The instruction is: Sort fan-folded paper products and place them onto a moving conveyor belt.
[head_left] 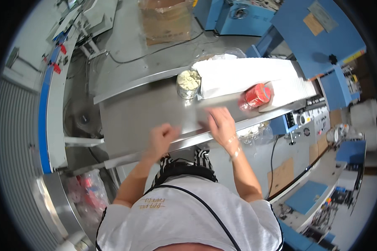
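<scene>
Over the near side of a metal work table (134, 108), my left hand (162, 139) is smeared by motion; its fingers look bent, but I cannot tell what is in them. My right hand (223, 124) is raised to its right, thumb and fingers apart, fingertips blurred and pointing left. A pale blur lies between the hands, too faint to name. Beyond them stands a round container (188, 84) with a shiny, yellowish, crumpled top. Right of my right hand, a red cylinder in clear plastic (257, 95) lies tilted. Neither hand touches these two things.
A long white padded sheet or stack (243, 75) covers the table's far right part. Blue machines (245, 19) stand behind and to the right. A cardboard box (165, 21) sits on the floor beyond. Clear bags with red contents (90, 192) lie at lower left.
</scene>
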`<state>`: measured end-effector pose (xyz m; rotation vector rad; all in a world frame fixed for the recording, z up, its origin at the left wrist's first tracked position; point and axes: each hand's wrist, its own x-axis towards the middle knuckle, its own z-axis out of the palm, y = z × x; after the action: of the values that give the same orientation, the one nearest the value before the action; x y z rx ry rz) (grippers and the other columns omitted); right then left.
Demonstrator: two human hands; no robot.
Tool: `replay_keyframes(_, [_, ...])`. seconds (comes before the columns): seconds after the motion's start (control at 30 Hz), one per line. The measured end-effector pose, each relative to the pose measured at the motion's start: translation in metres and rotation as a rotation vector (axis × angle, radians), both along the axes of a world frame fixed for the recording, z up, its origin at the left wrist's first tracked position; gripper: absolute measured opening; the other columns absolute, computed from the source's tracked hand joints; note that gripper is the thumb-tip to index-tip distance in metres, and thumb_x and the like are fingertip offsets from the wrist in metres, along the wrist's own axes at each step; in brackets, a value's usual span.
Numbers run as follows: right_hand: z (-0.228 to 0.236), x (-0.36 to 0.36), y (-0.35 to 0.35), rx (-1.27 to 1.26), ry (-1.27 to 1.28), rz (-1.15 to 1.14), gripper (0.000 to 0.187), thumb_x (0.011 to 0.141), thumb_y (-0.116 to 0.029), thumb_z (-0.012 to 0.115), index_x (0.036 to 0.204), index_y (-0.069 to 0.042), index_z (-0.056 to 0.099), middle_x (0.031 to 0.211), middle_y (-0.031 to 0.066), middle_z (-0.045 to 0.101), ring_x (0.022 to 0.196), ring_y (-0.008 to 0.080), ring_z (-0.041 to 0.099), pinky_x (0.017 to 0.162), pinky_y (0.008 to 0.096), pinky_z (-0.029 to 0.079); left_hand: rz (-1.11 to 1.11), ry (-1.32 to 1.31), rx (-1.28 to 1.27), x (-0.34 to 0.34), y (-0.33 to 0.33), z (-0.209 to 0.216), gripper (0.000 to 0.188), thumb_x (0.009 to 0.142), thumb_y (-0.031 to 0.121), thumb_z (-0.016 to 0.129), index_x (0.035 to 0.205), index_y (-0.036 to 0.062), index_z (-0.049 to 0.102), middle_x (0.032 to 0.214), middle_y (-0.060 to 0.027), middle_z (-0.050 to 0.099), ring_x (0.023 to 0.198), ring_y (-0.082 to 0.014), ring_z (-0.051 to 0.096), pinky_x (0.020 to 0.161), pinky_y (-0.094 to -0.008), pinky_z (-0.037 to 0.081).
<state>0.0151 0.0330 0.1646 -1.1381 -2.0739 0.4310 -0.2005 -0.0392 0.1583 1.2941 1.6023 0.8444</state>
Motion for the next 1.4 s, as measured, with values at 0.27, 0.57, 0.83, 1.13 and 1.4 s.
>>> replay_keyframes(0.27, [-0.041, -0.031, 0.108, 0.425, -0.412, 0.211, 0.037, 0.073, -0.016, 0.062, 0.109, -0.01, 0.056, 0.118, 0.0102, 0.054, 0.122, 0.0283, 0.043, 0.1, 0.04, 0.035, 0.092, 0.66, 0.485, 0.021, 0.143, -0.047, 0.091, 0.063, 0.027, 0.08, 0.139, 0.013, 0.033, 0.137, -0.0242, 0.035, 0.123, -0.0417, 0.041, 0.098, -0.0413, 0.041])
replay_keyframes(0.57, [-0.043, -0.001, 0.129, 0.359, -0.212, 0.256, 0.031, 0.075, -0.003, 0.059, 0.106, -0.007, 0.058, 0.11, 0.0094, 0.06, 0.112, 0.0294, 0.052, 0.093, 0.0409, 0.041, -0.074, 0.464, 0.326, 0.007, 0.08, -0.025, 0.087, 0.054, 0.025, 0.081, 0.129, 0.0068, 0.041, 0.122, -0.0185, 0.048, 0.116, -0.0387, 0.046, 0.095, -0.0423, 0.042])
replay_keyframes(0.83, [-0.03, -0.009, 0.129, 0.297, -0.183, 0.263, 0.037, 0.074, -0.004, 0.064, 0.11, -0.005, 0.057, 0.109, 0.0147, 0.059, 0.109, 0.0335, 0.052, 0.093, 0.0424, 0.04, 0.046, -0.566, -0.093, 0.002, 0.153, -0.073, 0.048, 0.085, 0.048, 0.06, 0.112, 0.0087, 0.057, 0.112, -0.0062, 0.055, 0.09, -0.0201, 0.054, 0.084, -0.043, 0.046])
replay_keyframes(1.13, [0.002, 0.059, 0.088, 0.11, -0.03, 0.388, 0.041, 0.074, -0.011, 0.073, 0.111, -0.004, 0.059, 0.114, 0.0156, 0.059, 0.108, 0.0334, 0.053, 0.093, 0.0377, 0.043, 0.581, -0.915, -0.382, 0.071, 0.201, -0.04, 0.042, 0.09, 0.05, 0.046, 0.108, 0.0151, 0.062, 0.105, -0.0077, 0.063, 0.09, -0.0274, 0.06, 0.078, -0.0567, 0.044])
replay_keyframes(1.4, [0.006, 0.136, 0.067, -0.004, -0.02, 0.243, 0.039, 0.072, -0.004, 0.073, 0.11, -0.002, 0.061, 0.112, 0.0148, 0.062, 0.105, 0.0308, 0.058, 0.089, 0.0362, 0.046, 0.461, -0.668, -0.12, 0.064, 0.246, -0.13, 0.052, 0.097, 0.046, 0.039, 0.12, 0.0031, 0.056, 0.117, -0.0121, 0.06, 0.103, -0.0236, 0.061, 0.085, -0.0414, 0.051])
